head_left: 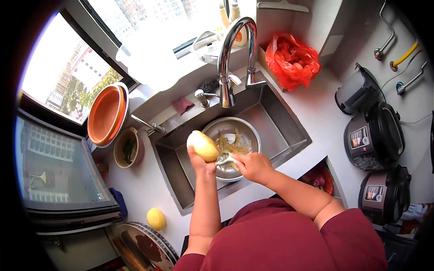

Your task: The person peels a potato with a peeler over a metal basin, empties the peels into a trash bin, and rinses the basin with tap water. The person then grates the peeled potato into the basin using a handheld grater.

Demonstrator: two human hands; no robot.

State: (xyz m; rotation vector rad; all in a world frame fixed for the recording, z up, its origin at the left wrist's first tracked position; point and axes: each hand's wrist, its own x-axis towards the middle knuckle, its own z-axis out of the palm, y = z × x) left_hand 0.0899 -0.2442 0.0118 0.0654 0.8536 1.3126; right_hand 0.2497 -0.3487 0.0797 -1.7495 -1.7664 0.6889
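A large, mostly peeled potato (pixel 203 145) is gripped in my left hand (pixel 201 165), above the sink. My right hand (pixel 254 167) is closed around the pale handle of a peeler (pixel 225 161), whose head is at the potato's lower end. Below both hands, a round metal basin (pixel 257 135) stands in the sink (pixel 280 119). Strips of peel (pixel 237 145) lie inside it. Another peeled potato (pixel 156 219) rests on the counter at the lower left.
A chrome faucet (pixel 226 67) arches over the sink. Orange bowls (pixel 105 115) and a small basket (pixel 121 151) stand at the left. A red plastic bag (pixel 291 61) sits behind the sink's right side. Two cookers (pixel 368 133) line the right wall.
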